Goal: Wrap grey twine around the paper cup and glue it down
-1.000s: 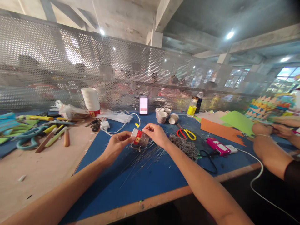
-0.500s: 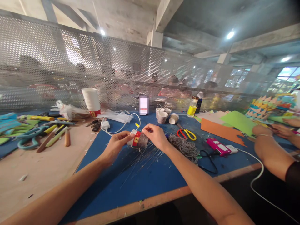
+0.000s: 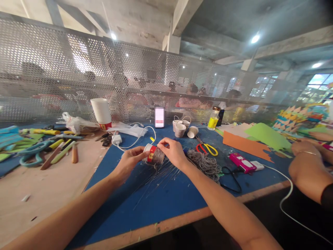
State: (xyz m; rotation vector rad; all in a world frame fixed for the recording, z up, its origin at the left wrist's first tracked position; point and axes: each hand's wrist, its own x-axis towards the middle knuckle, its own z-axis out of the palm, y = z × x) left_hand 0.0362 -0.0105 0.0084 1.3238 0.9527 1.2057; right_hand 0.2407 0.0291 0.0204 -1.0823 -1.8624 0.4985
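A paper cup (image 3: 152,155), white and red and partly wrapped in grey cord, lies on its side in the air just above the blue table. My left hand (image 3: 131,159) grips it near the white rim, thumb on the red band. At the wrapped end, the fingers of my right hand (image 3: 171,150) pinch together against the cord; the exact bit held is hidden. Beneath the cup, thin dark wires (image 3: 158,176) spread over the blue surface. Right of my right hand lies a heap of grey cord (image 3: 205,165).
Yellow-and-red-handled scissors (image 3: 207,149), cord-wrapped cups (image 3: 180,128) and a glue bottle (image 3: 213,118) stand or lie behind. A magenta device (image 3: 242,163) trails a white cable. Stacked paper cups (image 3: 101,110) and hand tools (image 3: 56,152) are left. Another person's arm (image 3: 307,170) reaches in at right.
My hands and the cup stay almost in place, the cup shifting very slightly. At the right, the other person's arm has moved a little rightward.
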